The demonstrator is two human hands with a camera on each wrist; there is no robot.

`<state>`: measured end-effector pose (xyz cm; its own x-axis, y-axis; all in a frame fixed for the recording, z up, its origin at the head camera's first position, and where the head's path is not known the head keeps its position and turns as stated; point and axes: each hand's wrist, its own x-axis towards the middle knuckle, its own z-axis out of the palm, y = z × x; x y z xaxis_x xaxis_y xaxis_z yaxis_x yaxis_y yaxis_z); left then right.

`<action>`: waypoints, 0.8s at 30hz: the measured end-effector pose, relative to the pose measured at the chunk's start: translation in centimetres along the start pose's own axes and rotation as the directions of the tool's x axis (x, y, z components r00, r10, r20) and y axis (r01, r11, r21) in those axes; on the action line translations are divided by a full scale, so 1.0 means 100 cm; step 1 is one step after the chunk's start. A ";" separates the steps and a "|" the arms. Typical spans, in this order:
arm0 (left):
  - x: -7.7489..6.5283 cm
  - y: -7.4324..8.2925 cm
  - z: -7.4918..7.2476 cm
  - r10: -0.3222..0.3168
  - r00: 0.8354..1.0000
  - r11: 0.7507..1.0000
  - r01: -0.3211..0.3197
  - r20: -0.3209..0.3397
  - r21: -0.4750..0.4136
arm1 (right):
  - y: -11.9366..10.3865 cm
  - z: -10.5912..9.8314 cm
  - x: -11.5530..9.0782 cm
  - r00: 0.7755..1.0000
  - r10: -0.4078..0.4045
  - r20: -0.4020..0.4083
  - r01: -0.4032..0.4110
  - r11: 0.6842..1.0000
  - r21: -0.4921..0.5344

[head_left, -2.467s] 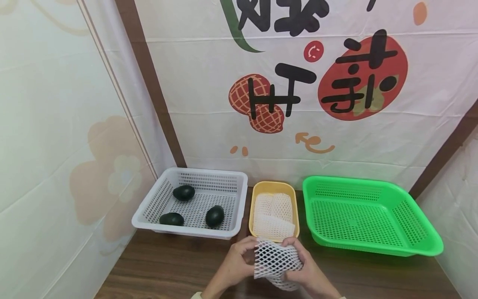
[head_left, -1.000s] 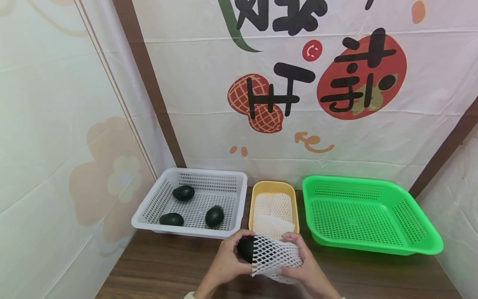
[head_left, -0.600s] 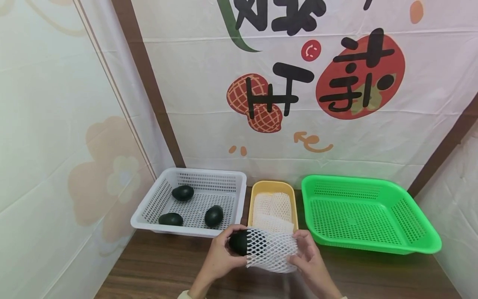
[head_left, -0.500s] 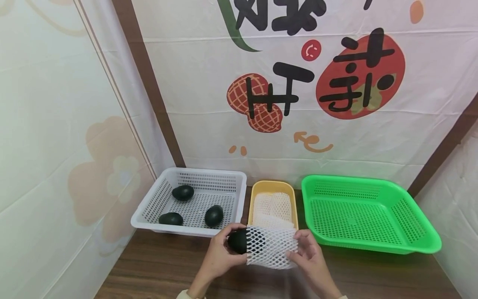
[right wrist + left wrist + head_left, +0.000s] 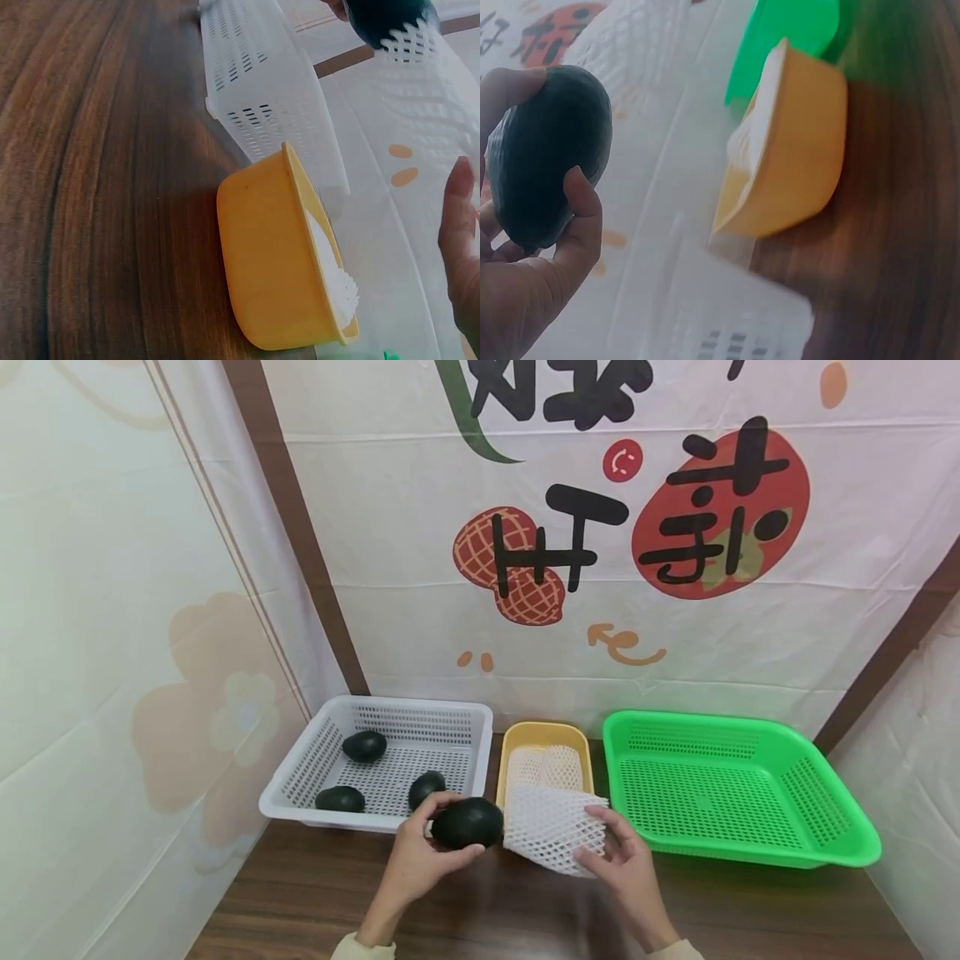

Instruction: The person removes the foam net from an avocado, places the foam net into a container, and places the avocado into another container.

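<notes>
In the head view my left hand grips a dark green avocado from its left side, thumb below and fingers above. The left wrist view shows the same avocado held between thumb and fingers. My right hand pinches the right end of a white foam mesh sleeve. The sleeve's left end lies right beside the avocado's tip, in front of the yellow tub. In the right wrist view the sleeve runs from the avocado toward my right thumb.
A white perforated basket at the left holds three more avocados, one of them this avocado. More foam sleeves lie in the yellow tub. On the right stands a green basket. Wooden table shows in front.
The avocado, earlier partly inside the foam sleeve, is now out of it. My left hand has moved left with the avocado; the sleeve hangs flatter from my right hand, slightly farther from me.
</notes>
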<state>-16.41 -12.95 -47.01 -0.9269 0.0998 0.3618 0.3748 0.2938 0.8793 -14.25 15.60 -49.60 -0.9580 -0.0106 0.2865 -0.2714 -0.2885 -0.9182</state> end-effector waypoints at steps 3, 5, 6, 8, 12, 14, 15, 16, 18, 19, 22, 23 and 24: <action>0.005 -0.005 -0.014 -0.009 0.998 0.999 0.012 -0.061 0.049 | 0.005 0.001 0.005 1.000 0.009 -0.021 -0.009 1.000 0.014; 0.009 -0.008 -0.023 -0.022 0.995 0.997 0.028 -0.097 0.067 | 0.007 0.002 0.008 0.999 0.013 -0.030 -0.012 1.000 0.018; 0.011 -0.009 -0.027 -0.024 0.993 0.997 0.033 -0.113 0.072 | 0.008 0.003 0.009 0.999 0.018 -0.035 -0.018 1.000 0.019; 0.015 -0.011 -0.036 -0.030 0.990 0.996 0.042 -0.137 0.083 | 0.009 0.004 0.012 0.999 0.028 -0.046 -0.028 0.999 0.019; 0.022 -0.015 -0.051 -0.004 0.987 0.989 0.027 -0.160 0.142 | 0.013 0.006 0.017 0.996 0.042 -0.074 -0.042 0.999 0.012; 0.024 -0.018 -0.057 0.015 0.985 0.984 0.017 -0.171 0.179 | 0.016 0.007 0.019 0.996 0.041 -0.084 -0.041 0.999 0.006; 0.024 -0.020 -0.060 0.022 0.984 0.980 0.014 -0.177 0.199 | 0.017 0.007 0.020 0.995 0.043 -0.092 -0.042 0.999 0.006; 0.025 -0.023 -0.063 0.024 0.983 0.977 0.016 -0.184 0.214 | 0.019 0.007 0.021 0.994 0.044 -0.100 -0.043 0.999 0.007; 0.025 -0.029 -0.067 0.019 0.980 0.972 0.029 -0.200 0.232 | 0.023 0.007 0.023 0.992 0.051 -0.117 -0.051 0.999 0.009; 0.024 -0.033 -0.069 0.014 0.978 0.971 0.037 -0.210 0.237 | 0.026 0.007 0.024 0.991 0.056 -0.123 -0.056 0.998 0.005; 0.022 -0.042 -0.073 -0.011 0.968 0.970 0.071 -0.249 0.232 | 0.031 0.008 0.026 0.986 0.076 -0.148 -0.074 0.997 0.019; 0.022 -0.045 -0.075 -0.022 0.964 0.971 0.084 -0.264 0.225 | 0.032 0.009 0.026 0.985 0.081 -0.154 -0.078 0.997 0.023; 0.021 -0.048 -0.076 -0.032 0.960 0.971 0.096 -0.280 0.218 | 0.033 0.010 0.027 0.983 0.087 -0.162 -0.084 0.996 0.023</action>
<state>-20.01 -21.36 -48.15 -0.8964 -0.1795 0.4054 0.2708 0.5024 0.8211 -17.64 13.69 -51.61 -0.9802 0.1196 0.1580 -0.1879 -0.3087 -0.9324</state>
